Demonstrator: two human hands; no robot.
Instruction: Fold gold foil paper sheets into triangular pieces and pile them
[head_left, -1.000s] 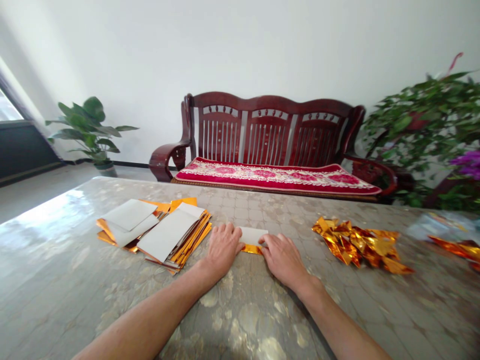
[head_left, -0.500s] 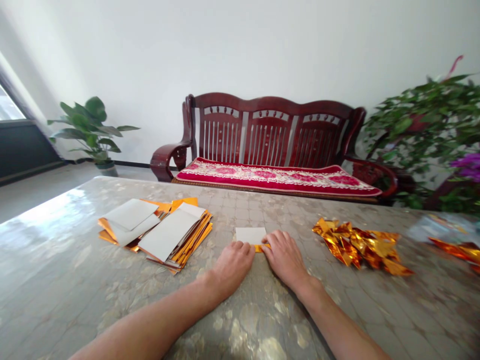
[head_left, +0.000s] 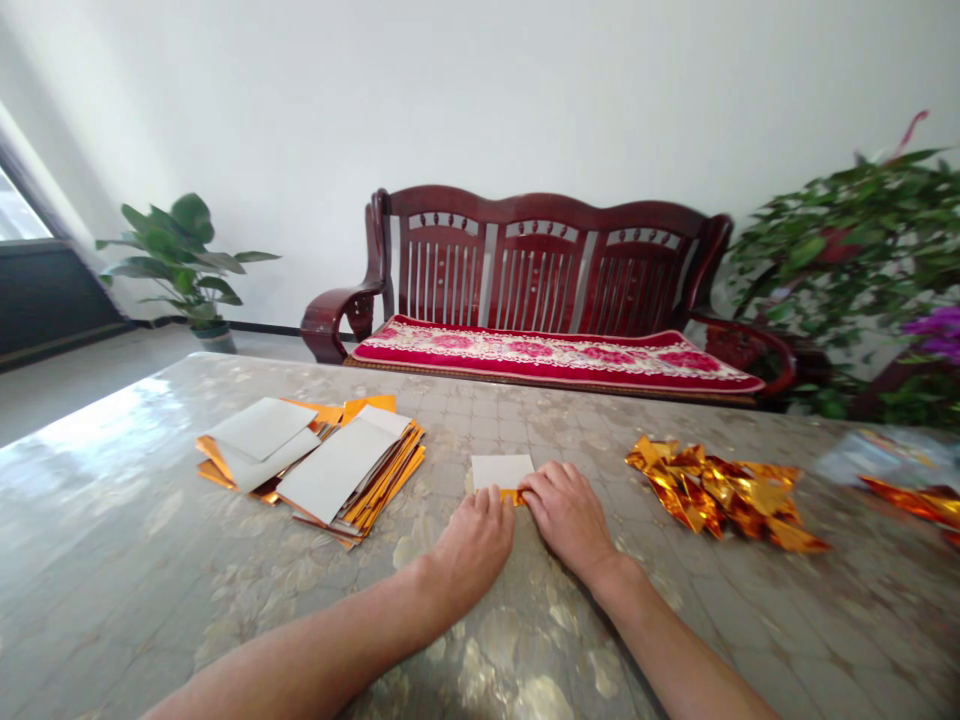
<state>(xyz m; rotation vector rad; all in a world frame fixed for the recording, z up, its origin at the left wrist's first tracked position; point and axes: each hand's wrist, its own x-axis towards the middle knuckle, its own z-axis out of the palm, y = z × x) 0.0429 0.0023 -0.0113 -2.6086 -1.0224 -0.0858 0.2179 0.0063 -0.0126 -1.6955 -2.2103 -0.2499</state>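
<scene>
Off past the left side of the table [head_left: 585, 430], a dark panel [head_left: 52, 300]. On the floor beyond the table's far left corner, a broad-leaved plant [head_left: 180, 240] in a pot [head_left: 214, 337]. On the left part of the table, a loose pile of paper [head_left: 337, 470], whitish faces up on top, gold edges fanned out below, gold corners poking out at the back. Beyond the table's far edge, a dark red wooden bench [head_left: 442, 210] with a slatted back, and on the seat a red cloth [head_left: 555, 350] with a pale flowered band.

Around the middle of the table, the left hand [head_left: 480, 535], back upward, fingers bent and close together, tips down at the near edge of a small sheet [head_left: 501, 470]. Thumb hidden; cannot tell whether gripping or only pressing. Sheet flat on the table, also around the middle, whitish, with a narrow gold strip [head_left: 513, 497] on the side toward the table's near edge, partly covered by fingers. Just right of the table's middle, the right hand [head_left: 568, 510], fingers curled, tips touching the strip's right end; cannot tell whether pinching.

On the right part of the table, a heap of shiny gold foil [head_left: 712, 490]. Beyond the table's far edge, toward the right, a bushy plant [head_left: 862, 240]. Farthest right on the table, a clear plastic bag [head_left: 877, 455], blurred.
</scene>
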